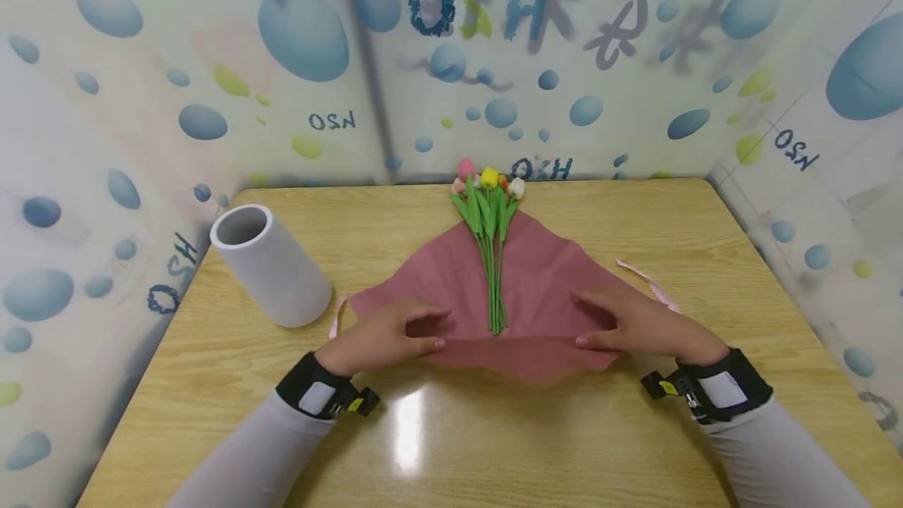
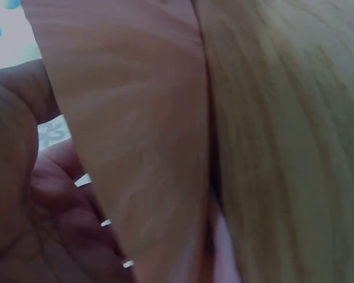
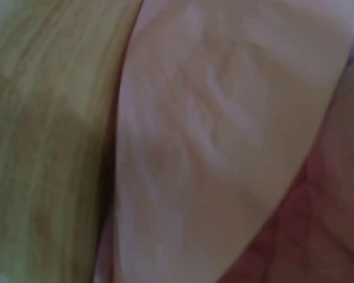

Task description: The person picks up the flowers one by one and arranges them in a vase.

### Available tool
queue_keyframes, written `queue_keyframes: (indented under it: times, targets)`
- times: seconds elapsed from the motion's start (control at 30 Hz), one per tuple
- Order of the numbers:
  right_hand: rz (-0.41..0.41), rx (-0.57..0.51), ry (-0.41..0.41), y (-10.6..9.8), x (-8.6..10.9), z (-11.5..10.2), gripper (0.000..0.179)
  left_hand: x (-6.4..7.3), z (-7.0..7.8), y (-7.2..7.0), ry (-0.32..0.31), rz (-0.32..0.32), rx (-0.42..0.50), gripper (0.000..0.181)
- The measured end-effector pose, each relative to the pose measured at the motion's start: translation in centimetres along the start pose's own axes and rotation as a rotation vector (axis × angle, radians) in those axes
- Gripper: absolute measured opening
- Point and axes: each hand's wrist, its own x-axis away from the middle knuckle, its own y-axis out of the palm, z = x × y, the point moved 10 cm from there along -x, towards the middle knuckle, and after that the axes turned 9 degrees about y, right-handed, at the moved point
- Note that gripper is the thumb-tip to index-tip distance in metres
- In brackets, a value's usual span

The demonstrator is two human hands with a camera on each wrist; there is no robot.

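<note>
A dark pink sheet of wrapping paper (image 1: 543,273) lies on the table, its near edge turned up into a flap (image 1: 522,355). On the sheet lies a bunch of artificial tulips (image 1: 494,257), with pink, yellow, orange and white heads and the stem ends close to the flap. My left hand (image 1: 388,335) is at the flap's left part, thumb tip at its upper edge, fingers loosely bent above the sheet. Mirroring it, my right hand (image 1: 628,324) touches the right part with the thumb. In both wrist views the flap (image 2: 130,141) (image 3: 218,141) partly covers the palm and fingers.
A white cylindrical vase (image 1: 275,269) stands at the left, beyond my left hand. Pink ribbon (image 1: 649,282) sticks out from the sheet's right side, and another ribbon end (image 1: 337,320) shows at the left. A patterned wall covering (image 1: 451,124) borders the wooden table (image 1: 600,445).
</note>
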Motion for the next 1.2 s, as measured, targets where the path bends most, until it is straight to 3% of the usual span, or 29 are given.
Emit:
queue_keyframes:
  times: [0.27,0.53,0.83,1.2]
  targets:
    - [-0.004,0.089,0.045,1.0,-0.3,-0.1,0.089,0.0,-0.4,1.0,0.016,-0.076,-0.132,0.06]
    - [0.015,0.163,0.128,1.8,-1.2,0.4,0.09,-0.2,-1.3,1.1,-0.016,-0.08,-0.257,0.07]
    - [0.054,0.207,0.127,1.5,-2.4,0.2,0.09,-1.3,-1.3,0.5,-0.014,-0.099,-0.376,0.074]
    - [0.026,0.201,0.163,0.8,-4.1,1.2,0.09,-3.2,-2.4,-0.5,-0.03,-0.108,-0.397,0.076]
